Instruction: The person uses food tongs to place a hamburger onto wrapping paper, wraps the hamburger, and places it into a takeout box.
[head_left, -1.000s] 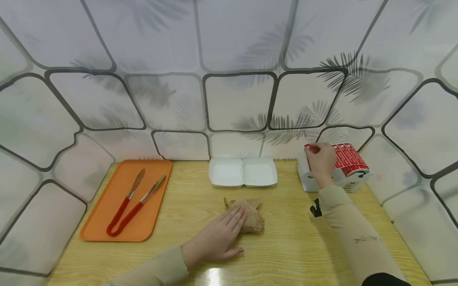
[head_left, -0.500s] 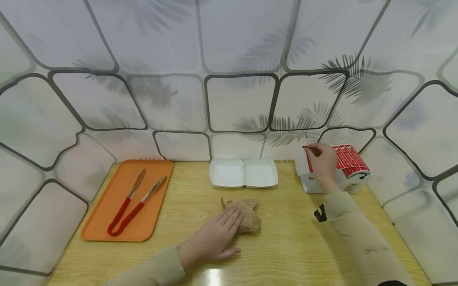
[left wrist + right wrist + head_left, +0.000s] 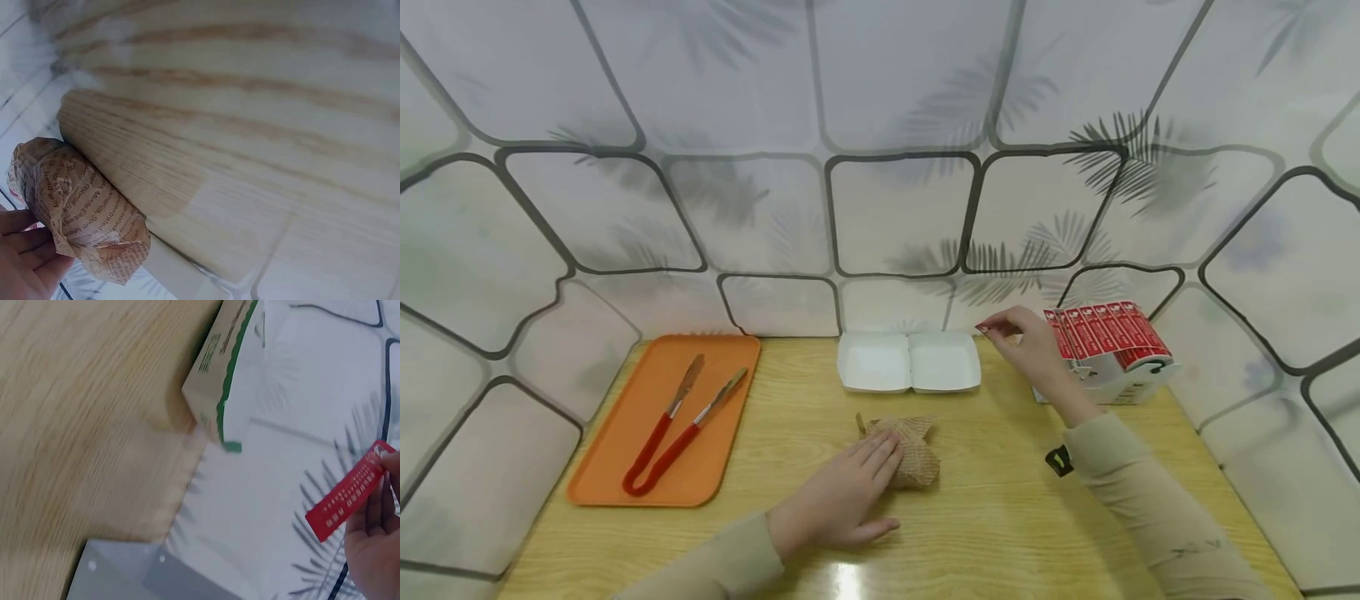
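Observation:
A crumpled brown printed-paper package (image 3: 919,460) lies mid-table. My left hand (image 3: 847,493) rests on its left side with the fingers laid straight over it; in the left wrist view the fingertips touch the wrapped package (image 3: 87,206). My right hand (image 3: 1036,352) is raised left of the white label dispenser (image 3: 1123,387), pinching a small red label sticker (image 3: 345,494) with white print by one end. Most of that sticker is hidden in the head view. A strip of similar red labels (image 3: 1105,332) drapes over the dispenser.
Near the back wall an open white takeout box (image 3: 946,364) stands with both halves facing up. On the left, an orange tray (image 3: 707,483) holds red-handled tongs (image 3: 658,446). A patterned wall (image 3: 895,217) encloses the table's back and sides.
My right hand has pulled leftward off the dispenser with a red label sticker between its fingers. My left hand and the paper package have shifted slightly left.

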Demonstrator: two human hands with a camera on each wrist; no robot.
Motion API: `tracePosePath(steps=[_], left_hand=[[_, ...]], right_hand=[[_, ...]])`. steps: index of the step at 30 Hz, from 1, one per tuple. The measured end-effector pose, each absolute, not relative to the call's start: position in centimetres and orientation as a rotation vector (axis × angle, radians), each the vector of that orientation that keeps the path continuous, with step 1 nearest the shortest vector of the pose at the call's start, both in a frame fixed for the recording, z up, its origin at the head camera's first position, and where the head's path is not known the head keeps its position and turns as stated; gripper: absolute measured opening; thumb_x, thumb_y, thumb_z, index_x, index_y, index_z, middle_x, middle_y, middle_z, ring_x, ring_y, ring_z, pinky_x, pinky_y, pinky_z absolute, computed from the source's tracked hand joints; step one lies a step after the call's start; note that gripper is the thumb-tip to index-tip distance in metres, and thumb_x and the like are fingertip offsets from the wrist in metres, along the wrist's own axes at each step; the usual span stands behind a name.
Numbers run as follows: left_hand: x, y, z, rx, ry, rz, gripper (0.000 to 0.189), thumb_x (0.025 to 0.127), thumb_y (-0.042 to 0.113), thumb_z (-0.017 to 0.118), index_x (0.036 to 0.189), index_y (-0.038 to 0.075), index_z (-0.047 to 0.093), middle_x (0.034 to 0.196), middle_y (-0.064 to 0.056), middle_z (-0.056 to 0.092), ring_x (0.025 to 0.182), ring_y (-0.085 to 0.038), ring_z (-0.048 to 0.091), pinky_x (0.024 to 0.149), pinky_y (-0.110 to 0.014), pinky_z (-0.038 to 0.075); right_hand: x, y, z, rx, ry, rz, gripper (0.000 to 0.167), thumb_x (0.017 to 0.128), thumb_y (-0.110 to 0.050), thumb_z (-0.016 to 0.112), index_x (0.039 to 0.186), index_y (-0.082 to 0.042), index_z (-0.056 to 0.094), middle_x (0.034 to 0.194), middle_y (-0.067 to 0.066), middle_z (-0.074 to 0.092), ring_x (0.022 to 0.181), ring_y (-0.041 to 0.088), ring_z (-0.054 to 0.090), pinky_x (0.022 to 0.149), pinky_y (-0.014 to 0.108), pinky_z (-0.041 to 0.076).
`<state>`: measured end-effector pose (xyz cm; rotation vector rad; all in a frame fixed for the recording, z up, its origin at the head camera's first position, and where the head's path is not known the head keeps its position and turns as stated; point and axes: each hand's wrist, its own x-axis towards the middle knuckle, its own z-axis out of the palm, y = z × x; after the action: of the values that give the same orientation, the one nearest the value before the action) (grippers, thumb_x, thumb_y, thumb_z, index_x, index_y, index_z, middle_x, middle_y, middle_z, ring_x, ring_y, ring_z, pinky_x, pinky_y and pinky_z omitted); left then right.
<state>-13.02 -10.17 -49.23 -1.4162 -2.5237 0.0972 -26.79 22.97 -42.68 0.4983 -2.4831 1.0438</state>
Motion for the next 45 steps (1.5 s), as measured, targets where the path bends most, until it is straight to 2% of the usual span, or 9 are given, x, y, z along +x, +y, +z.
tracePosePath(steps=[5, 11, 18, 25, 37, 45], left_hand=[[-13.3, -10.2, -49.4, -1.416, -2.515, 0.073, 0.084, 0.100, 0.064, 0.059, 0.152, -0.002, 0.054, 0.159, -0.021, 0.054, 0.147, -0.033, 0.054, 0.126, -0.040, 0.044], [-13.2, -10.4, -49.6, -1.414, -2.517, 0.096, 0.087, 0.100, 0.065, 0.058, 0.155, -0.002, 0.050, 0.162, -0.022, 0.050, 0.151, -0.033, 0.050, 0.127, -0.040, 0.042], [-13.1, -10.5, -49.9, -1.418, -2.535, 0.078, 0.089, 0.101, 0.065, 0.056, 0.158, -0.003, 0.045, 0.165, -0.023, 0.045, 0.154, -0.034, 0.046, 0.128, -0.040, 0.040], [-13.2, -10.5, -50.1, -1.414, -2.494, 0.058, 0.090, 0.100, 0.065, 0.058, 0.157, -0.004, 0.046, 0.163, -0.024, 0.048, 0.152, -0.034, 0.048, 0.128, -0.040, 0.042], [-13.2, -10.3, -50.4, -1.400, -2.447, 0.078, 0.091, 0.096, 0.066, 0.061, 0.153, -0.005, 0.050, 0.158, -0.023, 0.054, 0.149, -0.034, 0.052, 0.128, -0.040, 0.042], [-13.1, -10.3, -50.3, -1.396, -2.454, 0.082, 0.092, 0.096, 0.066, 0.062, 0.153, -0.005, 0.050, 0.159, -0.023, 0.053, 0.150, -0.034, 0.051, 0.127, -0.039, 0.042]], right_hand=[[-26.6, 21.4, -43.3, 0.603, -2.632, 1.232, 0.015, 0.099, -0.001, 0.071, 0.112, -0.002, 0.079, 0.110, 0.017, 0.077, 0.093, 0.020, 0.073, 0.080, 0.020, 0.059], [-26.3, 19.6, -44.2, 0.768, -2.696, 1.385, 0.017, 0.100, -0.004, 0.073, 0.115, -0.001, 0.080, 0.109, 0.018, 0.080, 0.094, 0.021, 0.077, 0.082, 0.020, 0.062], [-25.4, 17.1, -44.2, 0.874, -2.773, 1.518, 0.018, 0.100, -0.009, 0.074, 0.116, -0.006, 0.081, 0.111, 0.013, 0.081, 0.095, 0.006, 0.074, 0.084, 0.021, 0.062], [-24.7, 14.2, -44.3, 1.025, -2.773, 1.638, 0.016, 0.100, -0.006, 0.073, 0.114, -0.003, 0.081, 0.111, 0.015, 0.080, 0.099, 0.012, 0.076, 0.087, 0.022, 0.063], [-24.4, 10.7, -45.3, 1.298, -2.827, 1.531, 0.013, 0.097, -0.004, 0.075, 0.107, -0.002, 0.083, 0.105, 0.013, 0.082, 0.094, 0.008, 0.075, 0.089, 0.020, 0.062], [-24.7, 9.8, -46.4, 1.290, -2.850, 1.485, 0.012, 0.098, -0.004, 0.074, 0.107, -0.005, 0.083, 0.105, 0.010, 0.082, 0.094, 0.008, 0.073, 0.088, 0.020, 0.061]])
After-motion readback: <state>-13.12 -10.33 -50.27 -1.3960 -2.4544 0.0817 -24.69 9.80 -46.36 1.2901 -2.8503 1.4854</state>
